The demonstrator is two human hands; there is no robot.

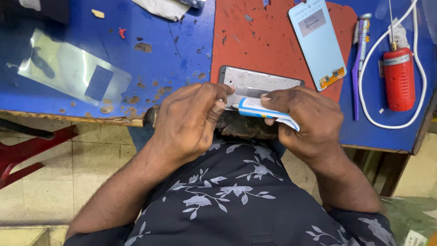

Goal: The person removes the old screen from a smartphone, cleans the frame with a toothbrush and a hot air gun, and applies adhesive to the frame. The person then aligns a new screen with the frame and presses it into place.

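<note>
The right hand (pixel 309 120) is gripping a blue-and-white tool (pixel 266 113) against the grey phone panel (pixel 259 84), which the left hand (pixel 193 120) is pinching, both at the table (pixel 173 59) edge.

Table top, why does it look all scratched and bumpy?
The blue table has its paint chipped off in brown patches, worst near the front edge by the left hand. The red mat is scuffed with grey marks too.

Left hand (pixel 191 120) curled; right hand (pixel 307 120) grip closed
</note>
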